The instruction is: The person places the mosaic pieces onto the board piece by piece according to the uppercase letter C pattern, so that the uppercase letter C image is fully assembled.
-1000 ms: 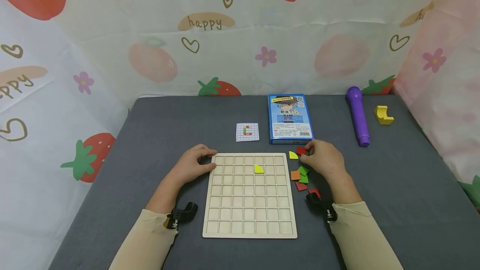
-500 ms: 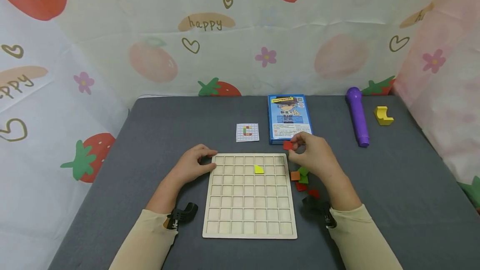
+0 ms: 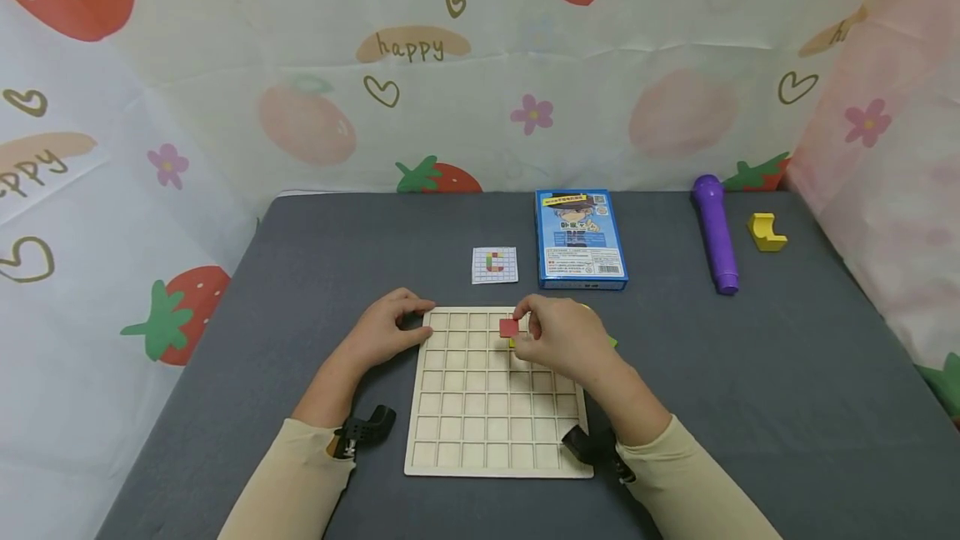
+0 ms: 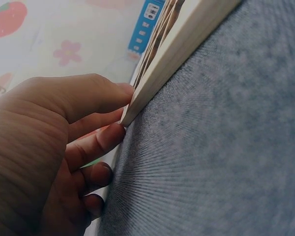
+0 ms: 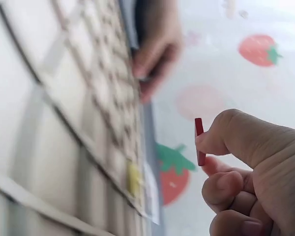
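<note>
A pale wooden grid board [image 3: 468,407] lies flat in the middle of the head view. My right hand [image 3: 566,340] pinches a small square red tile [image 3: 508,327] by its side, above the board's far rows. In the right wrist view the red tile [image 5: 200,142] appears edge-on at the thumb tip, raised off the board. A quarter-round yellow tile [image 5: 133,179] sits in a cell, mostly covered by the red one in the head view. My left hand [image 3: 382,327] holds the board's far left corner, thumb and fingers against its edge [image 4: 172,59].
Behind the board are a card [image 3: 494,265] with a coloured pattern and a blue box [image 3: 581,244]. A purple microphone-shaped object [image 3: 717,236] and a yellow notched block [image 3: 767,232] stand at the far right. My right hand and forearm mostly hide loose tiles beside the board.
My right hand has picked up the red tile from the table at the board's right and carried it left over the board. My left hand has stayed at the corner.
</note>
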Available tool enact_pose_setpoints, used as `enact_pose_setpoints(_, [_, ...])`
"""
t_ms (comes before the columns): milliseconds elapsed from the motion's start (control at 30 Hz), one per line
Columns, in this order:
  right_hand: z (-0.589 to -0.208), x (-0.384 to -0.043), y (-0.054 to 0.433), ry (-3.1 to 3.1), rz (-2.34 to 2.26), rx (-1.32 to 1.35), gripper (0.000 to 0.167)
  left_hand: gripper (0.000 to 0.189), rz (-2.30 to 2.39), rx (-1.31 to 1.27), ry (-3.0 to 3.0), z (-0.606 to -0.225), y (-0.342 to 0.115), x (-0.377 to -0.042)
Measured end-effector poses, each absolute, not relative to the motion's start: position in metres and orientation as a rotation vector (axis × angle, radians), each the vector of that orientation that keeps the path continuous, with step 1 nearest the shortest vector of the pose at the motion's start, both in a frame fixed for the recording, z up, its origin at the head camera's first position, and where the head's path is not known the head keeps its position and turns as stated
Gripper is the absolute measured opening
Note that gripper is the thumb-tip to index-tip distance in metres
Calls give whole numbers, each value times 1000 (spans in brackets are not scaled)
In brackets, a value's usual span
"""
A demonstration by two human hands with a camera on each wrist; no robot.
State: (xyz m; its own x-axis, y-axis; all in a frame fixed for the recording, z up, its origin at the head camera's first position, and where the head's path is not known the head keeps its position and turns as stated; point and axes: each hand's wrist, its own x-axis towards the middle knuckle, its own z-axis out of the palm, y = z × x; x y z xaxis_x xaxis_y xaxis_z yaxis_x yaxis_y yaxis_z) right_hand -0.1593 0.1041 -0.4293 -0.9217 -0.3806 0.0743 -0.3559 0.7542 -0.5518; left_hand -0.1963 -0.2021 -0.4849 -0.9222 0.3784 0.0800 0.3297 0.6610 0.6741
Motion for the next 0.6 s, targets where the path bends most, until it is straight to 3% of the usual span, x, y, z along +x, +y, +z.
enact_pose_setpoints(267, [-460,-158,84,2903,-694,-638,22,41,1098,592,2804,-487,-201,-196])
enact_pose_setpoints(600, [-461,-158,82,2985,-626,-657,17,41,1095,594,2813,-487,-202,-197])
